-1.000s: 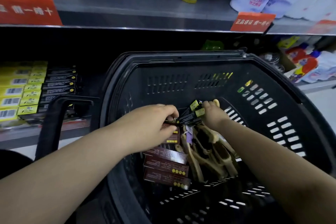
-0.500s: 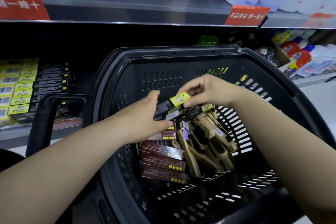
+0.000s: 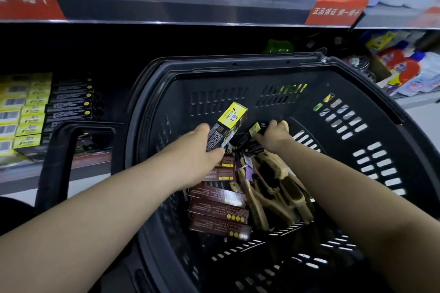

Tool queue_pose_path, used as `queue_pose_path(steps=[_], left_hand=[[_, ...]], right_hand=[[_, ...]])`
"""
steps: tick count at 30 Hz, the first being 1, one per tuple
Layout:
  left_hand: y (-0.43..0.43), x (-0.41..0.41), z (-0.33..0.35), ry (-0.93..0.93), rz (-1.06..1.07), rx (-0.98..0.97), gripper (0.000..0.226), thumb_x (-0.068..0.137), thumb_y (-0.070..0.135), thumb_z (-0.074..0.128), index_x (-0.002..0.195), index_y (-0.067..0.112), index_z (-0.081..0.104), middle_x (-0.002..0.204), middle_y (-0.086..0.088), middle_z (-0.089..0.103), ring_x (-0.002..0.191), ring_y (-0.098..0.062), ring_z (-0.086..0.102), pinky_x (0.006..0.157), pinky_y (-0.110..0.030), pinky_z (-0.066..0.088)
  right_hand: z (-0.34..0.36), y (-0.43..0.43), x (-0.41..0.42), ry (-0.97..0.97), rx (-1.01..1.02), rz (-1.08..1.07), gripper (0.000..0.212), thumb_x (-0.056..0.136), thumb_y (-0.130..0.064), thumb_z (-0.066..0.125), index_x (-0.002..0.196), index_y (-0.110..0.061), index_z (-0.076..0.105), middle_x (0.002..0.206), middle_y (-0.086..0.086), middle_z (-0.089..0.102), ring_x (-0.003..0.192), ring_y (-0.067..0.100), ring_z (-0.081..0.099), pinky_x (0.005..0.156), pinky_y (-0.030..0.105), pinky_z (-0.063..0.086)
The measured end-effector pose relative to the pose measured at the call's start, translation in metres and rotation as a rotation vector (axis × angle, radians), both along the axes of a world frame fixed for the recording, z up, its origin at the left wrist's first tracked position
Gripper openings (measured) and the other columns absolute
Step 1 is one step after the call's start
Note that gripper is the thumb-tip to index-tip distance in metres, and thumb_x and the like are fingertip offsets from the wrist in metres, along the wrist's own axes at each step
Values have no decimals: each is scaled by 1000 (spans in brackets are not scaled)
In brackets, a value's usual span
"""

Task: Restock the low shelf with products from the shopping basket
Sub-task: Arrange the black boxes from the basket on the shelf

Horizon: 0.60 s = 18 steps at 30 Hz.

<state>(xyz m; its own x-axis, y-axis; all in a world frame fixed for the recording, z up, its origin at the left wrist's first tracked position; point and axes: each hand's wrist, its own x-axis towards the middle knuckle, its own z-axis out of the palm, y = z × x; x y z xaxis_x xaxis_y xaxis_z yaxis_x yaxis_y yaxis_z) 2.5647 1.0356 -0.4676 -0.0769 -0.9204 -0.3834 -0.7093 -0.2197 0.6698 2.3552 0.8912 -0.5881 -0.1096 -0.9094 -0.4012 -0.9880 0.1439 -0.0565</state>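
The shopping basket, black and slotted, fills the middle of the view and is taken as the landmark. The low shelf is seen to the left of the basket and beyond its far rim, and shelf stock of yellow and black cartons is already stacked there in rows. On the basket floor, wooden brushes are piled toward the right side and brown boxes are laid overlapping toward the left.

Both hands are reaching inside the basket, above this pile. The left hand is closed round the lower end of a black-and-yellow box, which is raised clear of the pile with its yellow end tilted up toward the far wall. Just to the right of it, the right hand is curled round a second box of the same kind, held lower and touching the heap.

The cartons are judged to be light, stiff and thin-walled, so they could be dented by squeezing. They would best be held across the long flat faces near the middle, not by the end flaps. Their smooth print may be slippery.
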Motion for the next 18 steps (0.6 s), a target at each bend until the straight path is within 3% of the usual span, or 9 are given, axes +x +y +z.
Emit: queue_pose_path(steps=[6, 10, 12, 15, 18], left_hand=[[0, 0, 3, 55, 51, 3, 26, 93, 43, 44, 106, 22, 49, 93, 2, 55, 82, -15, 57, 74, -35, 47], [0, 1, 3, 104, 78, 7, 28, 93, 43, 46, 111, 21, 48, 100, 0, 57, 86, -16, 58, 76, -35, 48], [0, 1, 4, 122, 95, 17, 35, 91, 43, 49, 119, 21, 45, 109, 0, 57, 93, -16, 58, 79, -34, 48], [1, 3, 4, 152, 127, 22, 38, 88, 43, 56, 116, 20, 43, 106, 1, 57, 91, -15, 58, 77, -33, 49], [0, 4, 5, 211, 200, 12, 44, 85, 44, 60, 116, 21, 40, 101, 3, 60, 89, -13, 59, 76, -30, 50]], right_hand=[[-13, -4, 7, 17, -116, -35, 46, 94, -25, 53, 131, -3, 36, 137, 17, 33, 126, 32, 38, 91, 41, 43], [-4, -5, 0, -14, -148, 26, 52, 87, -36, 63, 125, -5, 45, 130, 14, 38, 115, 33, 48, 91, 40, 46], [9, -6, 0, -158, -139, -23, 54, 76, -33, 73, 119, -9, 50, 119, 10, 46, 101, 29, 55, 84, 37, 49], [50, -8, 3, -475, -141, -74, 42, 70, -20, 77, 103, -12, 51, 83, 0, 58, 70, 13, 57, 58, 24, 46], [100, 0, 4, -886, 15, 11, 27, 74, -6, 72, 92, -17, 55, 75, -1, 65, 72, 14, 61, 69, 24, 51]])
